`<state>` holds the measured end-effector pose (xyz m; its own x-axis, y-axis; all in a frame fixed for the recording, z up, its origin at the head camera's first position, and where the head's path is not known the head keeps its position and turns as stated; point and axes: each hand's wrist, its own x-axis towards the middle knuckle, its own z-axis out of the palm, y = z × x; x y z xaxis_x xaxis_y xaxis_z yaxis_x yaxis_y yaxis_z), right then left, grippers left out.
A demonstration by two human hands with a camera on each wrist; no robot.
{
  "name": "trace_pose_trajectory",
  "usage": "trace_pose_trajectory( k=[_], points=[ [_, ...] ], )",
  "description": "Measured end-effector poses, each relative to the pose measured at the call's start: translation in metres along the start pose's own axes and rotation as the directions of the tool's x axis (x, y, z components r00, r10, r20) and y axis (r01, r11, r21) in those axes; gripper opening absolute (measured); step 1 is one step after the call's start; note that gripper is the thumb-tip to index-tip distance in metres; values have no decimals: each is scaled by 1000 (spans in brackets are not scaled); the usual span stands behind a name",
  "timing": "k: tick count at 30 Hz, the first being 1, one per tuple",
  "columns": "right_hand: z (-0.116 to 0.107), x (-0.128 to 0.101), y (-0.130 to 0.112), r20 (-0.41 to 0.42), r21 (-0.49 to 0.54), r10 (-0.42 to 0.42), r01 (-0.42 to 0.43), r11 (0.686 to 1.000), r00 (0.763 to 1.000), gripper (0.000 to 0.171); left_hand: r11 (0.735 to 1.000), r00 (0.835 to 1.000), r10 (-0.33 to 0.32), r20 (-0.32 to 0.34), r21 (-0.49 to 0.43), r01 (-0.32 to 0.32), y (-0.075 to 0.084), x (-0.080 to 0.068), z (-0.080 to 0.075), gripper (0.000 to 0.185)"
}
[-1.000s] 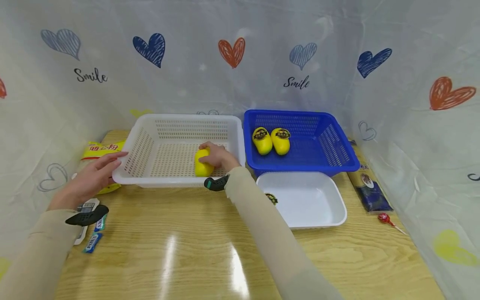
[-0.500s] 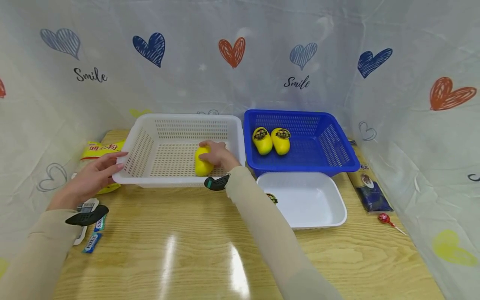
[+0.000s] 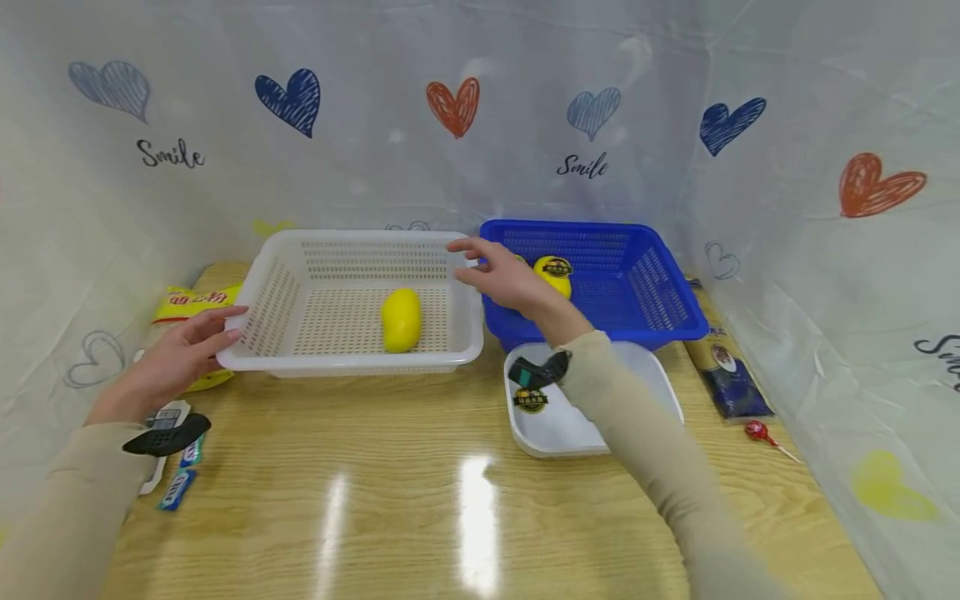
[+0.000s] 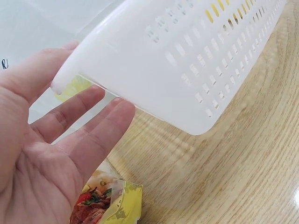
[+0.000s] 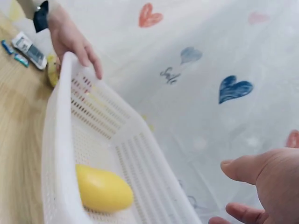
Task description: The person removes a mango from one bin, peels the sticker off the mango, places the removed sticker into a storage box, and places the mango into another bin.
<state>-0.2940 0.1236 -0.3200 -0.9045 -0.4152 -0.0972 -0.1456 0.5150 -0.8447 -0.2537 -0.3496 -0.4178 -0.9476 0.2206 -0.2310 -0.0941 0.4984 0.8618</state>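
In the head view my left hand (image 3: pixel 176 358) holds the left rim of the white plastic basket (image 3: pixel 352 362). In the left wrist view some fingertips lie under that rim and another digit passes over it. One yellow mango (image 3: pixel 402 320) lies on the white basket's floor, with no label visible. My right hand (image 3: pixel 506 279) hovers with extended fingers and nothing in them, over where the white and blue baskets meet. The blue basket (image 3: pixel 645 287) contains two yellow mangoes; one with a black label (image 3: pixel 553 273) shows, the other is mostly behind my right hand.
A white tray (image 3: pixel 536 433) with a black label (image 3: pixel 531 401) stands before the blue basket, under my right forearm. At right lie a dark packet (image 3: pixel 727 379) and a red lollipop (image 3: pixel 757 431). At left are a yellow bag (image 3: pixel 198 304) and small blue wrapped packets (image 3: pixel 177 490).
My right hand has let go of the mango in the white basket and moved up and right, out over the basket edges. The left hand stays at the rim.
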Motion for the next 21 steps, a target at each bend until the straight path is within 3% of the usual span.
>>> trace_pose_trajectory(
  k=[6,12,16,21],
  points=[
    [-35,-67,32,-43,78,-1,4,997,999,47,1000,1000,-1,-9,11,2,-1,1,2,65],
    [-53,-115,77,-109,166,68,-49,985,992,53,1000,1000,11,-21,-19,-11,-4,0,3,63],
    [-67,-127,101,-175,175,121,-90,980,977,55,999,1000,20,-24,-25,-20,-3,-1,4,62],
    [-88,-119,114,-257,228,192,-134,964,947,52,999,1000,20,-19,-42,-21,-2,-1,4,61]
  ],
)
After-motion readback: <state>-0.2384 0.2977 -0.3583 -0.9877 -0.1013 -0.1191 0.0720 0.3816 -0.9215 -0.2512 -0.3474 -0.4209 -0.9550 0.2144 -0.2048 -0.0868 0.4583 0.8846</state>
